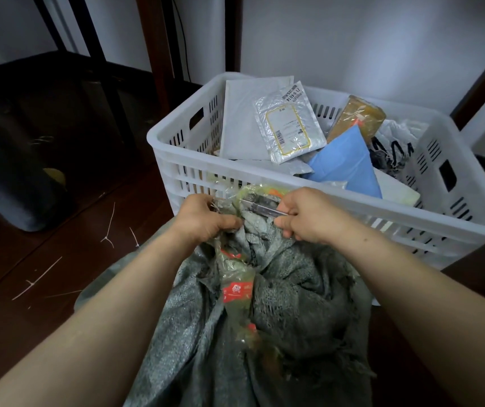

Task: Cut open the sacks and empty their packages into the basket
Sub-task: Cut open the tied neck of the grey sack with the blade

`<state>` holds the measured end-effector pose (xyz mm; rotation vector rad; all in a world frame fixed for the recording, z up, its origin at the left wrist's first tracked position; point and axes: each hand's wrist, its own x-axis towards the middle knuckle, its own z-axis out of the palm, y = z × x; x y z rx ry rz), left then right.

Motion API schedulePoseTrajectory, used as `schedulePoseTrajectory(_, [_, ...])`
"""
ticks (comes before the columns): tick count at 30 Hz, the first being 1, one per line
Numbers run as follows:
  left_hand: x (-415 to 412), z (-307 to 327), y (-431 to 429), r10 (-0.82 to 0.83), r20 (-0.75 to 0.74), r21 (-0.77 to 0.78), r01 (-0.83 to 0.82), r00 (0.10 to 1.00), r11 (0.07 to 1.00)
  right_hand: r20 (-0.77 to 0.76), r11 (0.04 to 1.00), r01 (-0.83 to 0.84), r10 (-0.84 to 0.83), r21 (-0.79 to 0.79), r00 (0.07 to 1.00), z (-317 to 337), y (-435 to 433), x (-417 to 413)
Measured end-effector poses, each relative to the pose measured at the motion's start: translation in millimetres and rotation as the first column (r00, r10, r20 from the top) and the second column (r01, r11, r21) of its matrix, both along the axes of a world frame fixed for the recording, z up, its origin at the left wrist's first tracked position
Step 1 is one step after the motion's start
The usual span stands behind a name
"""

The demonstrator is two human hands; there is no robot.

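Observation:
A grey woven sack [288,295] stands in front of me, its neck bunched and wrapped in clear tape with red print [235,289]. My left hand [203,218] grips the bunched neck from the left. My right hand [305,215] holds a slim knife [261,208] whose blade points left into the taped neck. Just behind stands a white slatted basket [294,177] holding several packages: a white mailer [244,118], a clear labelled pouch [291,124], a blue bag [349,163] and a brown parcel [358,116].
Cut white cable ties [109,233] lie scattered on the dark wooden floor at the left. A dark grey bundle [9,177] sits at the far left. Dark furniture legs [156,45] and a white wall stand behind the basket.

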<state>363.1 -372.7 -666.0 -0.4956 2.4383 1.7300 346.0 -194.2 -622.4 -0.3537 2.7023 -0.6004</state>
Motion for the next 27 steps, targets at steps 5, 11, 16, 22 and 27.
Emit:
schedulePoseTrajectory(5, [1.1, -0.5, 0.9, 0.052, -0.031, 0.048, -0.051, 0.998, 0.998, -0.033, 0.994, -0.066, 0.069, 0.089, 0.997, 7.3, -2.1, 0.5])
schedulePoseTrajectory(11, [0.4, 4.5, 2.6, 0.055, -0.063, 0.131, -0.047, 0.996, 0.99, 0.077, 0.992, -0.055, 0.064, -0.116, 0.995, 14.8, 12.2, -5.7])
schedulePoseTrajectory(16, [-0.1, 3.5, 4.9, 0.057, -0.066, 0.14, -0.048, 0.996, 0.989, 0.101, 0.985, -0.045, 0.063, -0.168, 0.993, 9.7, 13.4, -7.1])
schedulePoseTrajectory(22, [2.7, 5.9, 6.1, 0.062, -0.075, 0.134, -0.052, 0.995, 0.99, 0.046, 0.982, -0.014, 0.023, -0.188, 0.999, -1.6, 7.6, -8.0])
schedulePoseTrajectory(27, [2.0, 9.5, 18.1, -0.012, -0.08, 0.089, 0.019, 0.997, 0.996, -0.016, 0.936, 0.092, -0.103, -0.339, 0.995, -9.7, -10.3, -6.2])
